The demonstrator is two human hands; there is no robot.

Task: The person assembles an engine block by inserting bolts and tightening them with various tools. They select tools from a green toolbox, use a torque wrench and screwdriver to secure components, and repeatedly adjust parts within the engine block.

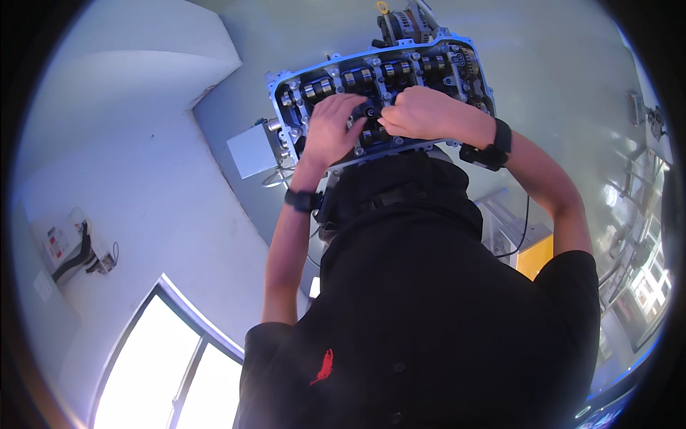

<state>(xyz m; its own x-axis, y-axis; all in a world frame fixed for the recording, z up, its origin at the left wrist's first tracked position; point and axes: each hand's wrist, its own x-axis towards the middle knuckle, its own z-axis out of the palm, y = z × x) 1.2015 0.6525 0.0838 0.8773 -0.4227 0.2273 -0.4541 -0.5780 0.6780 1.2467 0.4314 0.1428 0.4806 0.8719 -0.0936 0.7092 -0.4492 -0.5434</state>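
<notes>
In front of me stands an engine with its top uncovered, and the camshafts (357,77) and bolted bearing caps show inside the metal rim (307,68). My left hand (332,129) rests over its near left part, fingers stretched out and thumb apart, holding nothing that I can see. My right hand (421,113) is closed just right of the middle, fingertips pinched low. Whatever may be between those fingertips is hidden. A dark round piece (371,112) sits in the engine between my hands.
Behind the engine is an alternator (406,27), with a yellow dipstick loop (382,8) beside it. A pale box-like plate (251,151) juts out at the engine's left. White wall (143,143) rises on the left. A yellow panel (536,256) stands near my right side.
</notes>
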